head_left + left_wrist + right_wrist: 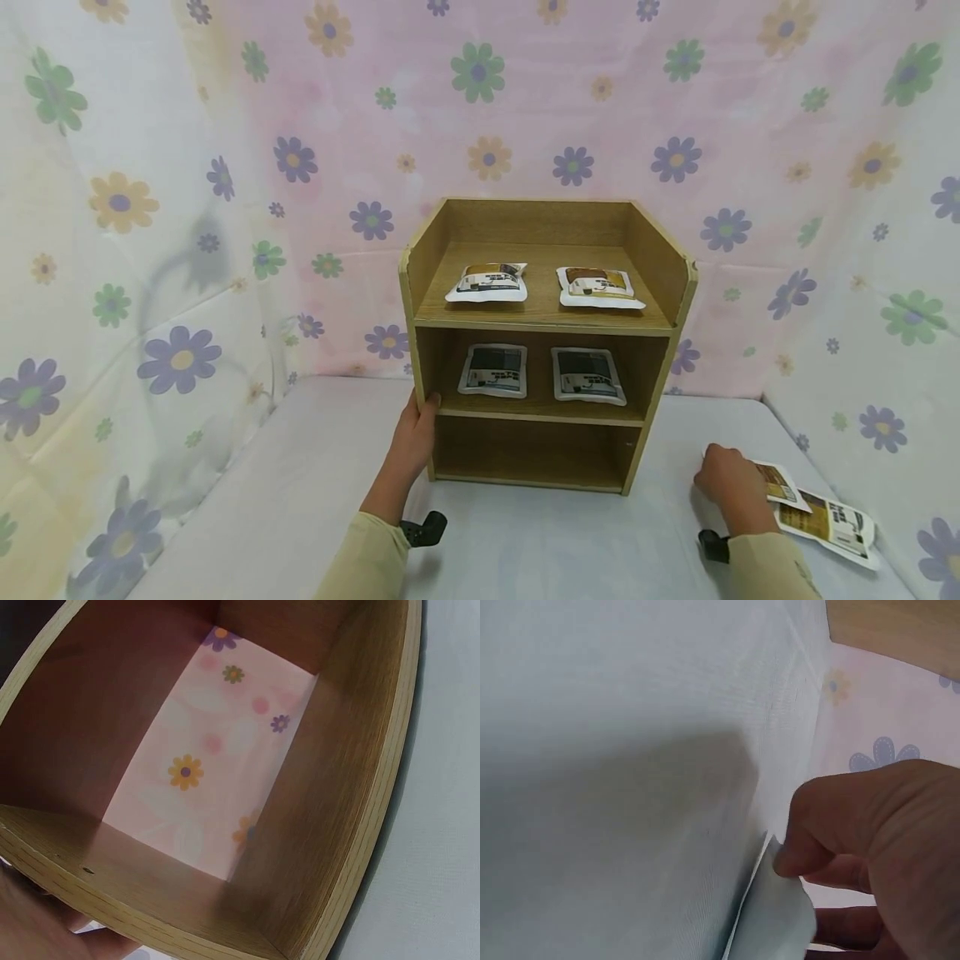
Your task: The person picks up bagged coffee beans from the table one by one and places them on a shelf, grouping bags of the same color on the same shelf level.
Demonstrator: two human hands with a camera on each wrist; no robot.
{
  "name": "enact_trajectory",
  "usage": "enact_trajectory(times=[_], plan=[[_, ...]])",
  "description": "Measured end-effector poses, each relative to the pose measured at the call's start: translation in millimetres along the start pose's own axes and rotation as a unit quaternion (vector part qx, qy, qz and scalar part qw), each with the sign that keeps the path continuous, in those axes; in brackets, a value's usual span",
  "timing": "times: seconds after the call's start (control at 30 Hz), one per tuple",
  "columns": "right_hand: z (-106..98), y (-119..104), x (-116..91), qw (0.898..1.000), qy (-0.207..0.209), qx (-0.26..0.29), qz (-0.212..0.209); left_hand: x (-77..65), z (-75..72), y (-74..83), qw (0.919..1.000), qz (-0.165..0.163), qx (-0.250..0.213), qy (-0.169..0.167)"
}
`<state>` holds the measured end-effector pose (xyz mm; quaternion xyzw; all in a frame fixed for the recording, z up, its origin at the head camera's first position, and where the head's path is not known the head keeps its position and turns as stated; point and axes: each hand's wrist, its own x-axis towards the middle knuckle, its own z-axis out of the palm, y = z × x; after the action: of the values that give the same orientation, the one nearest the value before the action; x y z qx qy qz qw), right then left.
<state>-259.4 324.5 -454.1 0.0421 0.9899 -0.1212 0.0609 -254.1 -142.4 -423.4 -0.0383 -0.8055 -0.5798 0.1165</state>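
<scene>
A small wooden shelf unit (536, 325) stands on the table, its left side panel gripped by my left hand (414, 433) with the thumb on the front edge. Part of that hand (37, 922) shows beside the panel in the left wrist view. At the right, my right hand (731, 487) pinches a white-edged food packet (782, 485) near the table. Its pale underside (774, 919) lies between thumb and fingers in the right wrist view. Another packet (832, 527), yellow and white, lies partly under or beside the held one.
Two packets, one left (489, 285) and one right (600, 287), lie on the top shelf. Two dark-faced packets, left (495, 371) and right (588, 375), lie on the middle shelf. Flowered cloth (525, 108) hangs around the white table (300, 500).
</scene>
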Motion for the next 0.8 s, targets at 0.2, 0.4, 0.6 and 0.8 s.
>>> enact_trajectory(times=[0.2,0.4,0.6,0.8], plan=[[-5,-1,-7,0.999,0.023,-0.022,-0.009,-0.2,0.3,-0.2,1.0,0.003,0.003,0.003],[-8,2,-13,0.996,0.069,-0.043,-0.028,0.9,0.0,-1.2,1.0,0.001,0.003,0.004],[-13,8,-20,0.981,0.147,-0.089,-0.088,0.8,-0.8,-0.2,1.0,0.004,-0.001,0.002],[-22,14,-26,0.973,0.165,-0.093,-0.132,-1.1,-0.4,1.0,1.0,0.007,0.003,0.005]])
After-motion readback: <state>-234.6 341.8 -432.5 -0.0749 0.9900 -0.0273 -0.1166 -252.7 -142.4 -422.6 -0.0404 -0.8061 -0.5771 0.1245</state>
